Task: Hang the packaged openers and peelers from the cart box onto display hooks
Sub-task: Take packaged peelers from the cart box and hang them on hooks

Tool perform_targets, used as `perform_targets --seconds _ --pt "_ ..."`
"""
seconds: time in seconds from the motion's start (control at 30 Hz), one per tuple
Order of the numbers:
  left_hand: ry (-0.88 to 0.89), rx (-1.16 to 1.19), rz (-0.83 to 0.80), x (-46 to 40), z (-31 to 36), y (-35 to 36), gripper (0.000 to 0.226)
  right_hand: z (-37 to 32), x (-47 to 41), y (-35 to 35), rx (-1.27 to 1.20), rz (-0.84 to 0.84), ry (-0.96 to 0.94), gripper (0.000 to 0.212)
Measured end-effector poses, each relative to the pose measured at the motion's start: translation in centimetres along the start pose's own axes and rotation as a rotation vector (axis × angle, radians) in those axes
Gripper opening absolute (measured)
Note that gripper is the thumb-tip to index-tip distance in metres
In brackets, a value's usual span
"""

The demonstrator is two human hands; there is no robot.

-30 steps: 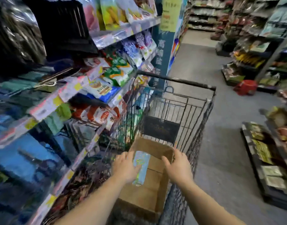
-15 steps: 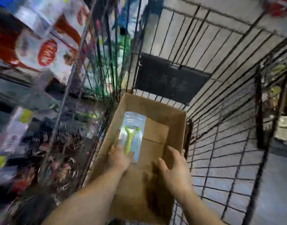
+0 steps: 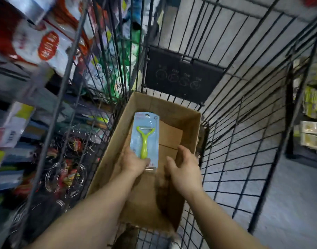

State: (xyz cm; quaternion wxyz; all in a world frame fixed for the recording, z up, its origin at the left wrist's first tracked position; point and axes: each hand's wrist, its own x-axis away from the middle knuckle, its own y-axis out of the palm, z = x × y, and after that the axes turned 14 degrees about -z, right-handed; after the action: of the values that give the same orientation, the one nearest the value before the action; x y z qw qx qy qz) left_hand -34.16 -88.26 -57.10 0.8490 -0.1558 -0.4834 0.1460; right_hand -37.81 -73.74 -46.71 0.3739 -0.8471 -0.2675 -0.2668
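A packaged peeler [image 3: 144, 139], lime green on a light blue card, is held over the open cardboard box [image 3: 193, 130] in the wire cart. My left hand [image 3: 134, 163] grips the card's lower end, thumb on the peeler's handle. My right hand [image 3: 185, 169] hovers inside the box to the right of the package, fingers slightly curled and apart, holding nothing. The box floor around the package shows only bare cardboard flaps.
The black wire cart [image 3: 243, 133] encloses the box, with a dark folded panel [image 3: 182, 78] at its far end. Shelves of packaged goods [image 3: 46, 49] and wire utensils [image 3: 68, 169] stand close on the left. Grey aisle floor [image 3: 288, 203] lies on the right.
The view dropped from the aisle down into the cart. My left hand kept hold of the peeler package; my right hand stayed beside it inside the box.
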Motion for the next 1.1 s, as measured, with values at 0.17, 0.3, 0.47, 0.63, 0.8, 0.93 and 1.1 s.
perform_targets --seconds 0.17,0.3,0.47,0.63,0.8,0.93,1.1 --pt "0.205 0.306 0.026 8.2 2.2 -1.6 0.071 -1.7 4.4 -1.7 -0.016 -0.011 -0.121 0.062" --pt "0.38 0.439 0.066 18.0 2.7 -3.8 0.067 -4.0 10.7 -3.4 -0.099 -0.055 -0.249 0.068" --pt "0.548 0.556 0.233 31.1 0.5 -7.5 0.071 -8.1 20.7 -2.8 -0.105 -0.171 -0.526 0.066" --pt "0.724 0.55 0.521 43.9 -6.3 -12.6 0.062 -12.2 32.7 3.5 -0.212 -0.348 -0.761 0.048" --pt "0.733 0.585 0.793 56.4 -19.0 -17.6 0.05 -13.9 46.6 13.8 -0.205 -0.541 -0.997 0.05" --pt "0.707 0.664 0.926 67.2 -32.7 -20.5 0.053 -13.0 59.3 24.0 -0.184 -0.712 -1.141 0.045" --pt "0.61 0.704 1.158 81.1 -49.2 -22.2 0.048 -10.0 75.5 36.6 -0.16 -0.943 -1.227 0.043"
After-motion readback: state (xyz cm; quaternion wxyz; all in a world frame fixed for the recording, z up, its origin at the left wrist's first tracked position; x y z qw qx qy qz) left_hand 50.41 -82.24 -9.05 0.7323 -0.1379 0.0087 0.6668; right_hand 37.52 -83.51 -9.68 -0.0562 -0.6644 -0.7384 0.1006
